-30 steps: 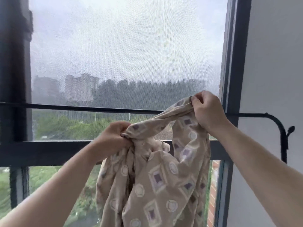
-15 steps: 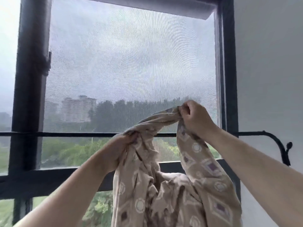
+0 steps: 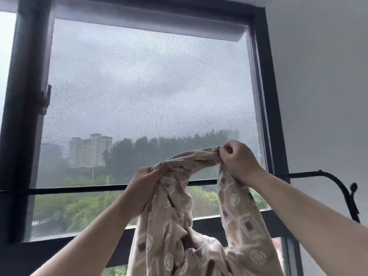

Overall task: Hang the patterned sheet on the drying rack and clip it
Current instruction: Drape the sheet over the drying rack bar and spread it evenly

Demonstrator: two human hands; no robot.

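Head camera view, looking up at a window from indoors, with two bare forearms reaching up from the bottom corners. The left hand (image 3: 145, 186) grips a bunched fold of a patterned sheet (image 3: 169, 236), its fingers curled round the cloth, directly in front of a thin black rail (image 3: 69, 190) that runs level across the window. The right hand (image 3: 239, 160) is above the rail and further right along it, and pinches another bunch of the same sheet between the thumb and curled fingers. Between the two hands a twisted band of cloth arches above the rail. The rest of the sheet hangs below the rail in two loose, crumpled lengths, one under each hand, and these pass in front of the rail and run out of the bottom edge. Whether the cloth touches the rail cannot be told. The sheet is beige, printed with white rings and dark purple squares inside pale diamond outlines. Behind the rail stands a dark window frame (image 3: 266, 96) filled by a grey mesh screen (image 3: 139, 86). Through the mesh, above the rail, are hazy sky, pale tower blocks (image 3: 89, 148) and dark trees (image 3: 139, 152); below the rail the foliage is brighter green. At the rail's right end a curved black bracket (image 3: 338, 180) meets a white wall (image 3: 322, 96).
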